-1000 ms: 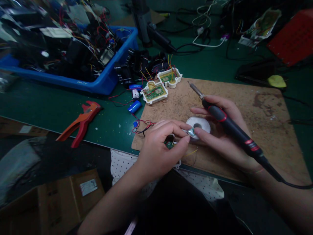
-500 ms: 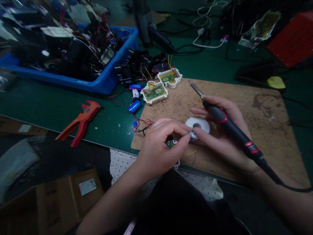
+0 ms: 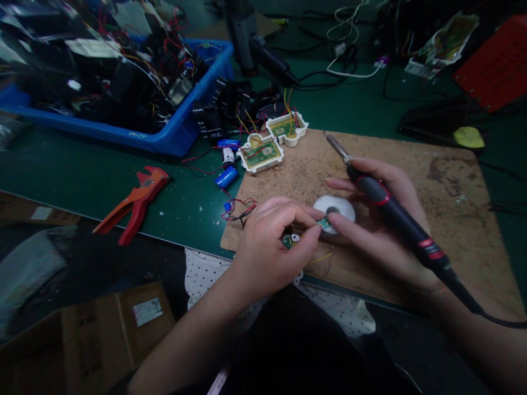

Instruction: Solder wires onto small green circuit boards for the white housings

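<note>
A small green circuit board point(image 3: 324, 223) sits between my two hands, over a white round spool point(image 3: 348, 207) with a grey centre. My left hand point(image 3: 272, 238) pinches its left side with thumb and fingertips. The thumb of my right hand point(image 3: 391, 236) touches the right side. That same hand grips a black and red soldering iron point(image 3: 374, 192), its metal tip pointing up and left, away from the board. Partly hidden under my left hand is a white housing with another green board point(image 3: 286, 241). A thin yellow wire point(image 3: 323, 257) lies beside it.
A brown work board point(image 3: 411, 159) covers part of the green table point(image 3: 181, 214). Two white housings point(image 3: 263, 159) with circuit boards and blue cylinders point(image 3: 226, 177) lie behind my hands. Red cutters point(image 3: 140, 200) and a loaded blue crate point(image 3: 164, 144) are at left. The iron's cord trails right.
The small circuit board is tilted so more of its green face shows. My right hand and the soldering iron appear slightly farther right; my left hand is nearly still.
</note>
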`<state>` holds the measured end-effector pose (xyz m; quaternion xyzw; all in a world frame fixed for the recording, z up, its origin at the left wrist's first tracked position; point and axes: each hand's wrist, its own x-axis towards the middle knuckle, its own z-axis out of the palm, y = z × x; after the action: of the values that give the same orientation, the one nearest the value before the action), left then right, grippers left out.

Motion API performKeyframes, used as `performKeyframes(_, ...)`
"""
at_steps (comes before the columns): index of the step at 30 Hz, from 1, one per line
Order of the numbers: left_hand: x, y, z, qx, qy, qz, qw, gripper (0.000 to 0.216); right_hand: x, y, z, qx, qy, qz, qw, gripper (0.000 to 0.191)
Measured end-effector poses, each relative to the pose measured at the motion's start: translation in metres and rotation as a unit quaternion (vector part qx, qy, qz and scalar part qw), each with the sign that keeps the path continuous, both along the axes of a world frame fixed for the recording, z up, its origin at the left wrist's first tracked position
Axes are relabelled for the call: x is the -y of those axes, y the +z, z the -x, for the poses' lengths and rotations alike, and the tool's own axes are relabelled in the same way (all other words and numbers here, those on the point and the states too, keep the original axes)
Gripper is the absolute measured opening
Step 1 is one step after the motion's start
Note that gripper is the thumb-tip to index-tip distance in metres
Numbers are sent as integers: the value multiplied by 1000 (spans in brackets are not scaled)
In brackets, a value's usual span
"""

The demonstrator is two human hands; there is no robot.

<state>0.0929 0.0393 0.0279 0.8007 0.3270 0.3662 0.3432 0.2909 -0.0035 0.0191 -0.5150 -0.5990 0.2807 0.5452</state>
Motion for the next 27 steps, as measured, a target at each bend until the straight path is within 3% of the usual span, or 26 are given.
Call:
performKeyframes(3,1,0,-1,2,5,-4,1000,10,-1,4,-2,-20,-44,-20,999,63)
performKeyframes(7,1,0,-1,0,13,-1,1000,11,-9,7,-6,-34,-226,-123,966,27)
performKeyframes(10,1,0,-2,0,16,1,1000,11,-17,8,-12,-53,-315,-178,931,39)
performKeyframes(12,1,0,-2,-1,17,0,1000,11,-20,9,-18,-75,-324,-203,921,44)
performKeyframes(15,1,1,-3,1,22,-2,1000,11,-21,9,-23,-124,-283,-223,924,33)
performKeyframes(19,2,2,-3,-1,23,2,1000,12,-14,11,-20,-177,-239,-167,940,16)
performKeyframes(27,1,2,-2,5,16,5,1000,14,-8,16,-10,-95,-274,-117,950,17)
